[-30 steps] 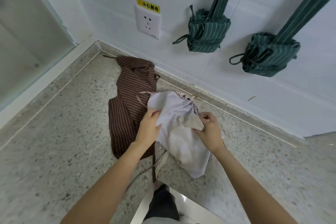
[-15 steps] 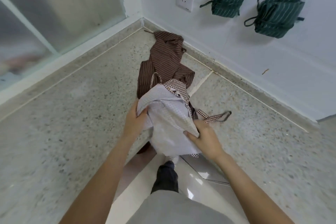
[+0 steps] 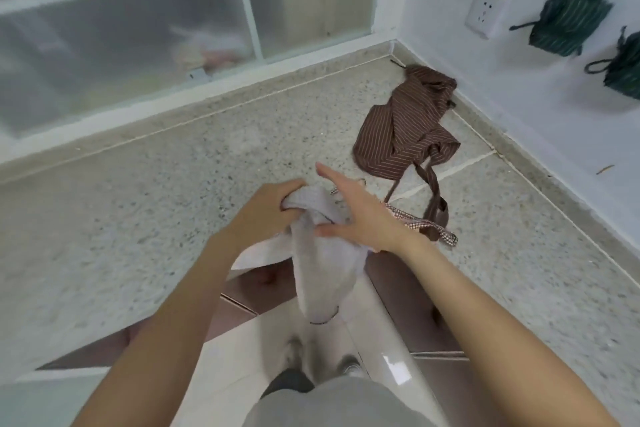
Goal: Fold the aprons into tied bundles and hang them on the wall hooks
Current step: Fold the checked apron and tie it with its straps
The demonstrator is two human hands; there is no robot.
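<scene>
The pale checked cloth apron (image 3: pixel 322 253) is now off the speckled stone worktop (image 3: pixel 173 191) and hangs in the air between my hands; half a second ago it still lay bunched against the brown pinstriped apron (image 3: pixel 401 128). I read that lift as the end of sorting and the start of folding this one into a bundle.

My left hand (image 3: pixel 266 211) grips the apron's upper edge, fingers curled tight into the fabric. My right hand (image 3: pixel 360 218) sits just beside it, fingers spread and mostly straight, the thumb pressing the cloth near the middle fold; it steadies but does not clamp. The body of the apron droops below both hands, towards the glossy floor. Its brown-and-white gingham strap (image 3: pixel 426 229) trails out past my right wrist, down towards the worktop.

Beyond the pale apron, the brown one lies crumpled near the corner, its long tie running back towards my right hand. On the white wall above it, two dark green striped bundles (image 3: pixel 568 24) hang already tied, beside a white wall socket (image 3: pixel 485 12). So, I judge, two are done and two remain.
</scene>
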